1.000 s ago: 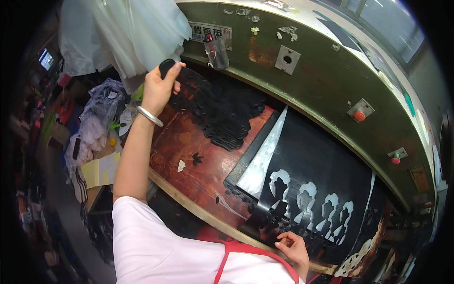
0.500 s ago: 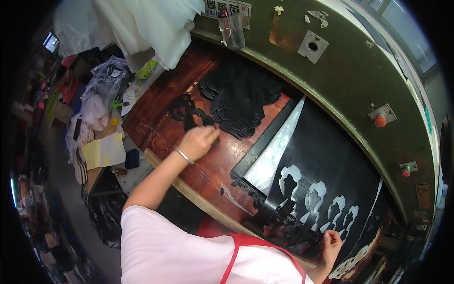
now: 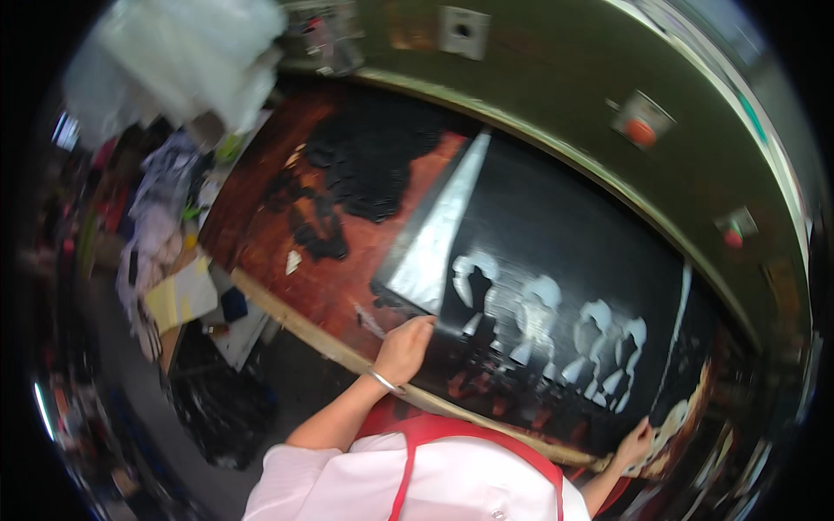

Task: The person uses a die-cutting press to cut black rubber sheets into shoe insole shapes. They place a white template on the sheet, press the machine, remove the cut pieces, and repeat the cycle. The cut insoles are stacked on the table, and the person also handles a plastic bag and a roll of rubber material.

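A large black sheet [image 3: 565, 234] with a row of cut-out shapes along its near part lies on the worktable. Pale surface shows through the holes. My left hand [image 3: 405, 349], wearing a bangle, is closed with its fingertips on the sheet's near left corner. At the near right edge, my right hand [image 3: 635, 445] is closed in a pinch on the sheet. A pale, shiny wedge [image 3: 436, 239] runs along the sheet's left side. Beyond it, a heap of black cut pieces [image 3: 365, 156] rests on the reddish board [image 3: 339, 300], with loose black pieces [image 3: 321, 233] beside it.
Behind the table stands a green machine beam [image 3: 539, 69] with a red button [image 3: 640, 132]. Clear plastic bags [image 3: 182, 61] hang at the far left. A wooden rail [image 3: 300, 339] edges the table near me. Left of the table are a yellowish paper [image 3: 182, 293] and a black bag [image 3: 221, 412].
My left hand has left the black pieces and come to the sheet's near left corner. My right hand has moved right along the near edge. The whole view has shifted.
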A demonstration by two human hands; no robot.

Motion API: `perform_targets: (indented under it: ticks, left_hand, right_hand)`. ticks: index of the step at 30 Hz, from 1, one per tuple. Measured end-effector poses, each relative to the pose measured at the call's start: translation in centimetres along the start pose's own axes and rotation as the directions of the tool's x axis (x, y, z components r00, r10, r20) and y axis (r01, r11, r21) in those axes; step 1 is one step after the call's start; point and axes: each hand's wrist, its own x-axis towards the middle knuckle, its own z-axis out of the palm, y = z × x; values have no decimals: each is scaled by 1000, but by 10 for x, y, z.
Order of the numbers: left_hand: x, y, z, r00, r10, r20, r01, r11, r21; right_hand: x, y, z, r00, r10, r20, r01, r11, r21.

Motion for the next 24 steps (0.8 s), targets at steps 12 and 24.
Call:
perform_targets:
  ticks: [12,24]
  left_hand:
    - [30,14,-73,734,-299,610,461,879,-125]
    - [179,-17,35,978,181,-103,-56,702,710]
  right_hand:
    - [-23,-31,-107,828,292,478,-456,847,274]
    - [-4,6,-54,972,196,131,-167,965,-201]
